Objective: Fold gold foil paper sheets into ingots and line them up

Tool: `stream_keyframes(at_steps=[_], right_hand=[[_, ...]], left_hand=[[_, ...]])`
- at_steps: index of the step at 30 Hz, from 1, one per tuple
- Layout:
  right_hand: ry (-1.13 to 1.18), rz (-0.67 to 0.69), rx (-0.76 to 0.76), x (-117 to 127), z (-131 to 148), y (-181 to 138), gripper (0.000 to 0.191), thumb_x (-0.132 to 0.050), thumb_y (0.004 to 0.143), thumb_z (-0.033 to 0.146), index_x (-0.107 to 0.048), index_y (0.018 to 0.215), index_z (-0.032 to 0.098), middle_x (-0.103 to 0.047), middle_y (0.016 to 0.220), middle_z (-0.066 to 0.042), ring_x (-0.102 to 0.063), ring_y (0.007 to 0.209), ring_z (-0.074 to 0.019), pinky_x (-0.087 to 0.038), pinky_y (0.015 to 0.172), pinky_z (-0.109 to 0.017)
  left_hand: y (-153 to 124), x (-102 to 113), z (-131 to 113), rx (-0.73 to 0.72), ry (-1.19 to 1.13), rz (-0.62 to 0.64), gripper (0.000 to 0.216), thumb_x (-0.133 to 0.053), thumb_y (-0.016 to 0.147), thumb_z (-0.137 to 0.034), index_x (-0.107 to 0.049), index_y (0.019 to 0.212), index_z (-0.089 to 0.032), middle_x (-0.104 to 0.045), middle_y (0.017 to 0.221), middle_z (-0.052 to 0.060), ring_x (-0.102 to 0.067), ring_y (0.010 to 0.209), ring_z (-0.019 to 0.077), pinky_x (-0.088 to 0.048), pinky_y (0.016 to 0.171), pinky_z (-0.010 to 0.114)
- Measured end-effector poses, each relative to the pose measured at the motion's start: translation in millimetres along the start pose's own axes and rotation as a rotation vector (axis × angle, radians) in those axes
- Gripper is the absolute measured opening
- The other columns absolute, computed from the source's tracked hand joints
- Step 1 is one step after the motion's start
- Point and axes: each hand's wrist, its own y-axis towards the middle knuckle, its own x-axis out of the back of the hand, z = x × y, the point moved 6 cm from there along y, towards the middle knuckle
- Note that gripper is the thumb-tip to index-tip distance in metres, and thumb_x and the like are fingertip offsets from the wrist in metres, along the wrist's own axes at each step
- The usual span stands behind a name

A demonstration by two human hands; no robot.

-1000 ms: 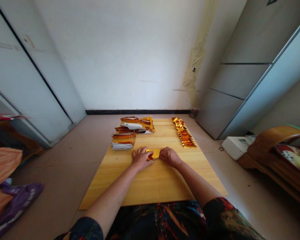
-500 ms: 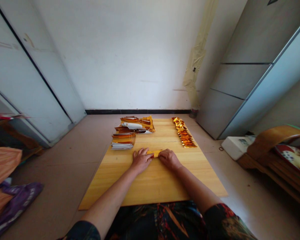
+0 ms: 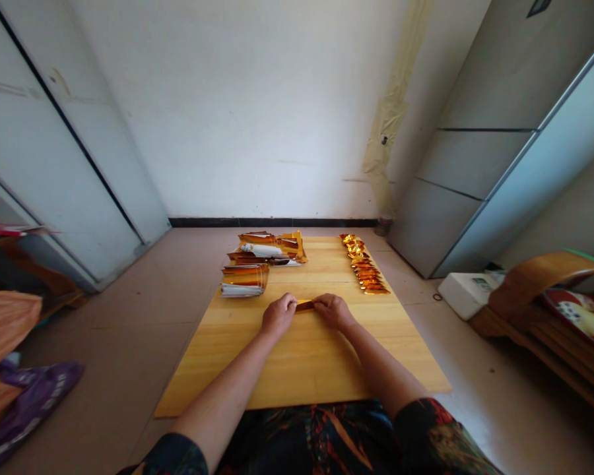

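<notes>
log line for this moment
left hand: holds gold strip, left end | right hand: holds its right end | table: stacks far left, gold pieces far right

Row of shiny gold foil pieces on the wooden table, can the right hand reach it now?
Probably yes: nothing visible blocks the right hand from the foil row, though that hand holds a narrow gold-brown strip.

Soft light pales the wall [image 3: 257, 112] while gold foil pieces [image 3: 366, 269] glint.

my left hand [image 3: 278, 315] and right hand [image 3: 334, 311] hide the ends of the gold strip [image 3: 305, 307]; the purple bag [image 3: 39, 389] is cut off at the left edge.
</notes>
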Motion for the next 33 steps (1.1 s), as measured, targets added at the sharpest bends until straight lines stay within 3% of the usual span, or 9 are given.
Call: stream_keyframes(at_steps=[5, 10, 16, 24, 33], right_hand=[[0.031, -0.085, -0.110, -1.8, -3.6, -1.3, 0.022, -0.052, 0.084, 0.019, -0.071, 0.095, 0.023, -0.072, 0.094, -0.002, -0.064, 0.088, -0.0153, -0.046, 0.080, -0.022], [-0.045, -0.171, -0.273, -4.9, -9.8, -8.4, 0.031, -0.052, 0.085, 0.023, -0.060, 0.115, 0.022, -0.071, 0.098, -0.004, -0.064, 0.091, -0.0165, -0.045, 0.079, -0.024], [-0.207, -0.182, -0.357, -2.8, -1.9, -14.2, 0.030, -0.047, 0.089, 0.023, -0.056, 0.117, 0.020, -0.068, 0.095, -0.007, -0.063, 0.084, -0.0155, -0.043, 0.072, -0.022], [-0.331, -0.159, -0.266, -4.8, 9.2, -9.6, 0.024, -0.042, 0.090, 0.016, -0.058, 0.108, 0.016, -0.068, 0.096, -0.008, -0.060, 0.091, -0.0169, -0.041, 0.077, -0.023], [-0.354, -0.162, -0.242, -4.5, 11.5, -12.7, 0.023, -0.044, 0.088, 0.013, -0.057, 0.106, 0.016, -0.067, 0.097, -0.008, -0.058, 0.091, -0.0166, -0.039, 0.079, -0.023]], left_hand=[[-1.3, -1.6, 0.5, 0.013, 0.000, 0.006, 0.029, -0.050, 0.085, -0.027, -0.054, 0.113, -0.025, -0.069, 0.093, 0.000, -0.062, 0.083, 0.0142, -0.040, 0.069, 0.023], [-4.3, -3.1, 3.4, 0.020, 0.009, -0.001, 0.052, -0.054, 0.079, -0.016, -0.041, 0.128, -0.027, -0.067, 0.088, -0.002, -0.062, 0.082, 0.0140, -0.041, 0.071, 0.023], [-2.9, -4.0, -3.8, 0.060, 0.219, -0.052, 0.049, -0.051, 0.085, -0.023, -0.036, 0.132, -0.026, -0.067, 0.089, 0.002, -0.062, 0.085, 0.0167, -0.040, 0.076, 0.026], [2.5, -8.6, -8.9, 0.116, 0.372, -0.064, 0.043, -0.048, 0.087, -0.027, -0.038, 0.128, -0.022, -0.069, 0.091, 0.007, -0.064, 0.088, 0.0203, -0.041, 0.077, 0.030], [4.2, -10.7, -15.5, 0.033, 0.477, -0.063, 0.032, -0.041, 0.089, -0.021, -0.042, 0.121, -0.019, -0.069, 0.091, 0.009, -0.064, 0.089, 0.0206, -0.041, 0.080, 0.033]])
